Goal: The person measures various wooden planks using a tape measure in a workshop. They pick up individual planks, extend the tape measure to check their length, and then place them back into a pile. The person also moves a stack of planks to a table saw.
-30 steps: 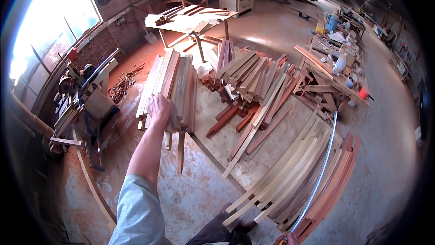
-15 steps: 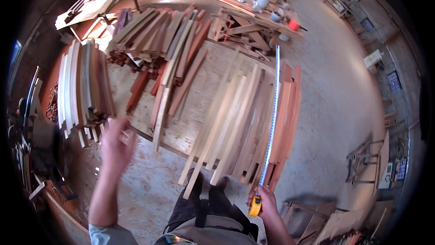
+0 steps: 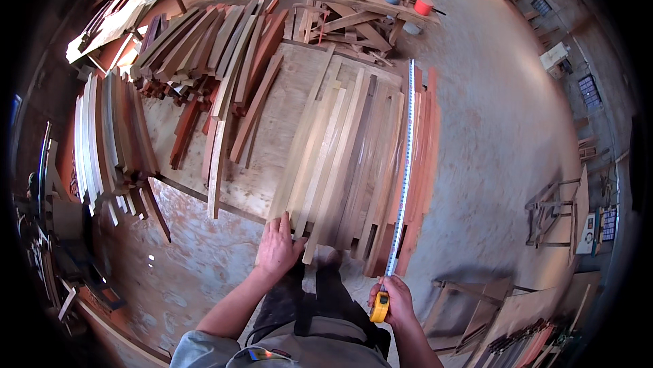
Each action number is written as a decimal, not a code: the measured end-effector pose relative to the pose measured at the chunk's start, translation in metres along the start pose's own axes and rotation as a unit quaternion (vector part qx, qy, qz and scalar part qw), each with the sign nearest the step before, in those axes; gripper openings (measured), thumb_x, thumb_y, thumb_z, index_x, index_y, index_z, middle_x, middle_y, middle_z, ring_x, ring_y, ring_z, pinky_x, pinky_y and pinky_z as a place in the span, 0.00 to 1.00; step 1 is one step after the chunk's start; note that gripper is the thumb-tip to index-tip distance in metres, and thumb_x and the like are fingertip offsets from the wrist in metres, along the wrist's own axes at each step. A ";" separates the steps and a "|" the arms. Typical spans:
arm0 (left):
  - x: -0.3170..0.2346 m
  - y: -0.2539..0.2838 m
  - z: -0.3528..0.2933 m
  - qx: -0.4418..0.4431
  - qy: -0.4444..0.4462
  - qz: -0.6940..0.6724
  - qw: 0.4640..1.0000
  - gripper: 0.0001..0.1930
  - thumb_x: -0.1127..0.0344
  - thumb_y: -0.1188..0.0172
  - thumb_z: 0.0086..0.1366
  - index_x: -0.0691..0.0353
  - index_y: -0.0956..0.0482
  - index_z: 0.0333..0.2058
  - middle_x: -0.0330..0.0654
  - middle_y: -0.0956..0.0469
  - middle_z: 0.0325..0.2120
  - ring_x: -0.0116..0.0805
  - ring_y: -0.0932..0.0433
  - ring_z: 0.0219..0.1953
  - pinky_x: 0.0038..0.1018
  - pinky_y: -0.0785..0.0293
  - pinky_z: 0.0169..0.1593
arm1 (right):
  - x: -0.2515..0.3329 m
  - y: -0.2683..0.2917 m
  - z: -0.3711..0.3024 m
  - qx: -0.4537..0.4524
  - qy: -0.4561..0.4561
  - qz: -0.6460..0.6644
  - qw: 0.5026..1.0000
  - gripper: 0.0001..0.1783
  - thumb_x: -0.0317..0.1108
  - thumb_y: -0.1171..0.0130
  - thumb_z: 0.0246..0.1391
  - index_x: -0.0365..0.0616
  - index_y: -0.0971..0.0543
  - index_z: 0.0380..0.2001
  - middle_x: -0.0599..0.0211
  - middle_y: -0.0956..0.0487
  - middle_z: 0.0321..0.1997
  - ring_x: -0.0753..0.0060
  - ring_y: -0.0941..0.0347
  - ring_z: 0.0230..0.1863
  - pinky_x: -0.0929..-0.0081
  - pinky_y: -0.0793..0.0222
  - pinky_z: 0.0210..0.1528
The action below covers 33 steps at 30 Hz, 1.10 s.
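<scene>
Left hand point(image 3: 280, 249) on pale strips point(image 3: 331, 157), cannot tell if fingers grasp; strips run toward 1 o'clock. Right hand point(image 3: 398, 296) clenched round yellow tape measure point(image 3: 379, 308); blade point(image 3: 407, 157) toward 12 o'clock.

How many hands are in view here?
2: the left hand at the near ends of the pale strips, the right hand holding the yellow tape measure. No others show.
</scene>
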<state>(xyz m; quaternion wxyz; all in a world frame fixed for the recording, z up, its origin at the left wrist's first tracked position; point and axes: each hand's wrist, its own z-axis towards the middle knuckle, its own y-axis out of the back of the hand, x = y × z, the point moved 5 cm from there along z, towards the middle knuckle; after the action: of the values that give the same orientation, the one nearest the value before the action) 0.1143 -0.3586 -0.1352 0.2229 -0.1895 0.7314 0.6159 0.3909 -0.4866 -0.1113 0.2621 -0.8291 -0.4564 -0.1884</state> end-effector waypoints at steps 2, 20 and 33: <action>-0.006 -0.001 0.007 0.024 -0.009 0.018 1.000 0.42 0.57 0.33 0.53 0.77 0.42 0.59 0.61 0.30 0.47 0.56 0.31 0.52 0.41 0.34 0.57 | 0.001 0.001 -0.002 0.001 -0.005 -0.006 1.000 0.08 0.35 0.53 0.64 0.43 0.30 0.34 0.60 0.25 0.23 0.67 0.27 0.20 0.72 0.29 0.23; -0.014 0.000 0.033 0.102 -0.046 0.046 0.993 0.34 0.62 0.37 0.57 0.65 0.39 0.60 0.59 0.34 0.54 0.56 0.31 0.54 0.42 0.31 0.56 | -0.001 0.028 0.002 0.002 -0.003 -0.021 1.000 0.08 0.35 0.54 0.65 0.43 0.30 0.33 0.61 0.24 0.22 0.67 0.26 0.19 0.70 0.27 0.24; -0.041 -0.010 0.049 0.052 -0.180 0.142 0.972 0.24 0.70 0.42 0.56 0.51 0.28 0.53 0.57 0.41 0.59 0.60 0.37 0.58 0.44 0.30 0.57 | 0.000 0.043 0.002 -0.006 -0.010 -0.018 1.000 0.09 0.35 0.55 0.66 0.42 0.30 0.35 0.60 0.24 0.23 0.67 0.26 0.20 0.70 0.27 0.24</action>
<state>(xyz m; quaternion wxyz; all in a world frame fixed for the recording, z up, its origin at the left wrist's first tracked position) 0.1581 -0.3123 -0.1274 0.2708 0.0425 0.7299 0.6261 0.4274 -0.5043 -0.1245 0.2489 -0.8244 -0.4726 -0.1872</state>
